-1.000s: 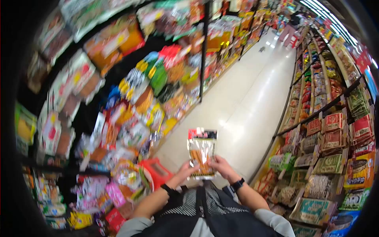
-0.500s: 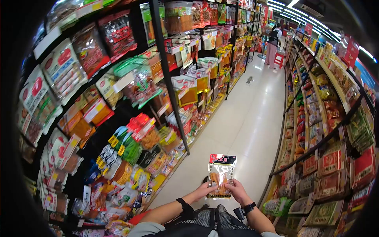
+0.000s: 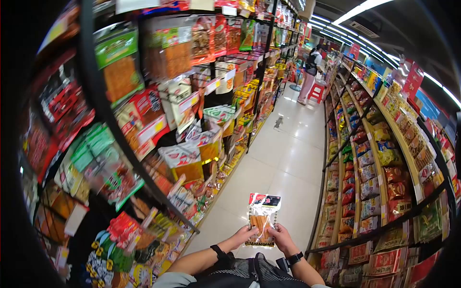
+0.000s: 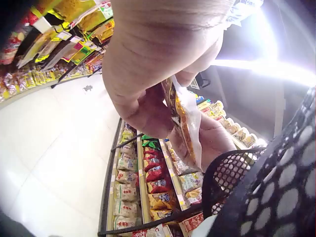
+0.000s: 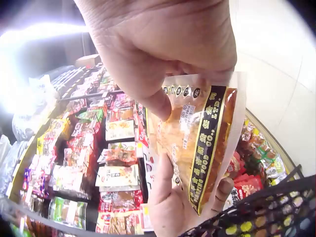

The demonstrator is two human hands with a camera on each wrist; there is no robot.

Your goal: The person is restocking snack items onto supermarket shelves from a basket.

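Observation:
A clear snack packet with a red and black top band and orange-brown strips inside is held upright in front of the body. My left hand pinches its left edge near the bottom, while my right hand pinches the right edge, thumbs on the front. In the right wrist view the packet shows a black band with gold lettering along its lower edge, and the left hand's thumb presses its face. Seen edge-on in the left wrist view, the packet sits between the fingers of both hands.
Tall racks of hanging snack packets line the left side. Slanted shelves of bagged snacks run along the right. A pale tiled aisle stretches ahead, with a person beside a red stool farther down.
The head view has tilted up and moved along the aisle, bringing the person and stool closer. Both hands keep holding the packet in front of the body.

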